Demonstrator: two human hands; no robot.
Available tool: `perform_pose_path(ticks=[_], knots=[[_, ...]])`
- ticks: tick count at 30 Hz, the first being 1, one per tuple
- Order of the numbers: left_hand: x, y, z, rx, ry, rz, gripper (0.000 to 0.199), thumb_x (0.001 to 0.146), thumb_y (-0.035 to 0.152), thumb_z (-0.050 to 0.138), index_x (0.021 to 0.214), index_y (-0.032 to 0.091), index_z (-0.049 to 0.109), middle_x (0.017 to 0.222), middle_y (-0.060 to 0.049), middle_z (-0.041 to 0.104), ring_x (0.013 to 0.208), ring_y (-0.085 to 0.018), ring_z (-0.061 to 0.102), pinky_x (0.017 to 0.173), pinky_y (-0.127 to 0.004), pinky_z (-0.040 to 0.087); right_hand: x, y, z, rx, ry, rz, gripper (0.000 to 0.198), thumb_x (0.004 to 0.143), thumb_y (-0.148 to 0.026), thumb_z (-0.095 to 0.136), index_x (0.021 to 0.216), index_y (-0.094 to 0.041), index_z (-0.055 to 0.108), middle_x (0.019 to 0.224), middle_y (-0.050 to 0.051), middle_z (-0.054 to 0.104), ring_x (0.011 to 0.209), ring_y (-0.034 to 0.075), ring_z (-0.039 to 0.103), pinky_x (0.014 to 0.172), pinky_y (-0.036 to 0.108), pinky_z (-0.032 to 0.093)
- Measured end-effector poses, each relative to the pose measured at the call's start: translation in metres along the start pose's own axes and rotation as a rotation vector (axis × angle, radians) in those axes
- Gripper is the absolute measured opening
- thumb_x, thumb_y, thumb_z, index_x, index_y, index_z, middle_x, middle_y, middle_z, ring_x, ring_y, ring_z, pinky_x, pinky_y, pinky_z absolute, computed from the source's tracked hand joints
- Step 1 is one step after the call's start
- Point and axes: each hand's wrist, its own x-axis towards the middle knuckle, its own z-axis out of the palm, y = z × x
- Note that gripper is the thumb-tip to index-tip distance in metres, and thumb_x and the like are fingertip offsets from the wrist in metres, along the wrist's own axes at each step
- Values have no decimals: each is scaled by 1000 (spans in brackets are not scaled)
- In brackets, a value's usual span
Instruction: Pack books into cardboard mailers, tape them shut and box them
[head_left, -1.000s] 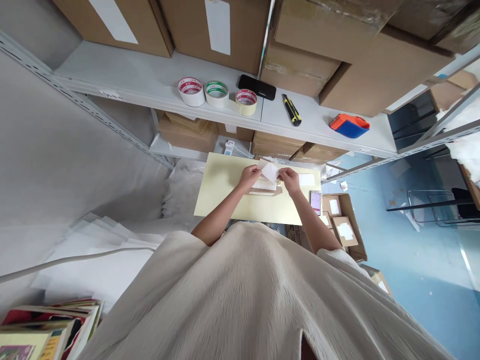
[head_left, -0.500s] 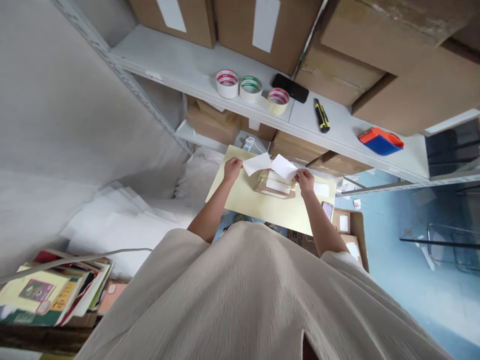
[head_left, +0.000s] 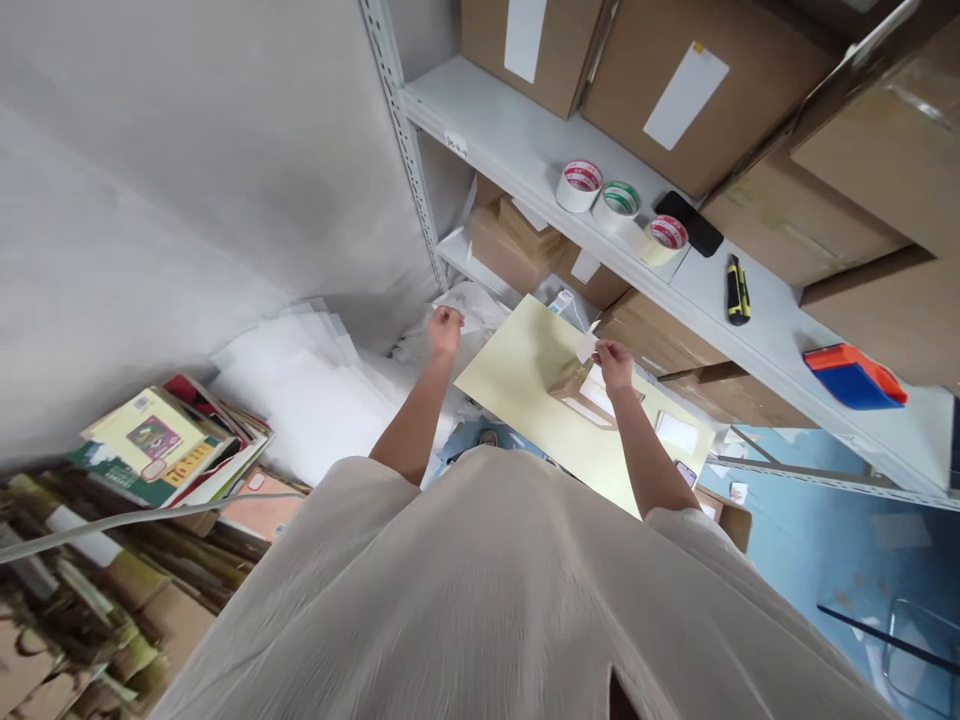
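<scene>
My right hand pinches a small white paper label, which sticks out past the fingertips on the left. Just below it, a brown cardboard box with white paper on top rests on the pale yellow table. My forearm hides part of the box's right end. Off the table's left edge, my left hand is raised with closed fingers. White plastic sheeting behind it makes what those fingers hold hard to make out.
A grey shelf carries several tape rolls, a black phone, a yellow-black cutter and large cartons. White sheets and stacked books lie at left. Another phone lies near the table's right end.
My hands have moved apart, the left one going off the table's left side. The two white papers held side by side are separated. The view has turned left.
</scene>
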Motion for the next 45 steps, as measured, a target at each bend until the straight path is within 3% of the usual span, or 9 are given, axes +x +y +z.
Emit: perform_pose_path(ticks=[2, 5, 8, 17, 22, 28, 32, 37, 45], knots=[[7, -1, -7, -44, 27, 10, 14, 95, 16, 72, 107, 24, 72, 93, -2, 76, 81, -16, 72, 81, -28, 58, -2, -5, 6, -37, -6, -29, 47, 78, -68, 89, 88, -25, 73, 74, -4, 69, 69, 15, 66, 73, 32, 62], [13, -5, -9, -53, 5, 25, 55, 95, 18, 77, 149, 25, 69, 112, -5, 80, 89, -16, 77, 81, -28, 59, -5, -9, 8, -87, -13, -66, 48, 79, -70, 86, 89, -25, 75, 73, -3, 69, 71, 18, 66, 75, 34, 63], [14, -12, -3, -15, -23, 16, 73, 93, 24, 84, 163, 26, 63, 121, -8, 82, 94, -20, 79, 76, -29, 58, -8, -11, 5, -103, -24, -70, 49, 79, -72, 85, 90, -25, 76, 69, -4, 66, 70, 18, 66, 75, 35, 63], [-9, -19, 53, -2, -211, -69, 59, 89, 18, 78, 147, 27, 67, 110, -4, 82, 94, -19, 80, 86, -31, 61, -28, -10, -21, -47, -48, -56, 56, 76, -77, 89, 93, -25, 76, 71, 1, 74, 67, 21, 71, 77, 43, 68], [-51, -17, 101, 59, -431, -73, 58, 83, 19, 77, 139, 26, 68, 106, -3, 84, 90, -19, 80, 83, -31, 59, -45, -11, -48, -81, 4, -74, 50, 80, -72, 88, 93, -25, 76, 83, 5, 81, 82, 25, 80, 91, 45, 70], [-109, -18, 155, 216, -765, -79, 13, 91, 30, 75, 102, 24, 71, 88, -2, 80, 81, -20, 76, 79, -32, 59, -74, -7, -89, -90, 54, -57, 44, 80, -63, 91, 98, -25, 82, 92, 8, 86, 99, 30, 85, 101, 48, 68], [-137, -21, 179, 246, -870, -73, 14, 91, 35, 79, 92, 24, 70, 83, -1, 77, 78, -19, 74, 78, -32, 58, -92, 2, -110, -64, 85, -29, 45, 78, -63, 93, 100, -26, 83, 95, 8, 88, 103, 31, 86, 101, 48, 69], [-158, -25, 192, 325, -898, 9, 19, 81, 21, 82, 94, 25, 69, 85, 0, 78, 85, -21, 76, 85, -33, 59, -103, 17, -125, -36, 119, 0, 43, 76, -61, 95, 98, -26, 83, 98, 7, 88, 103, 30, 86, 99, 46, 69], [-179, -27, 179, 551, -861, 211, 30, 86, 13, 78, 106, 29, 65, 91, 0, 80, 95, -25, 78, 96, -37, 56, -110, 49, -123, -117, 98, 62, 33, 84, -58, 85, 98, -28, 84, 98, 6, 88, 101, 29, 84, 104, 47, 68]])
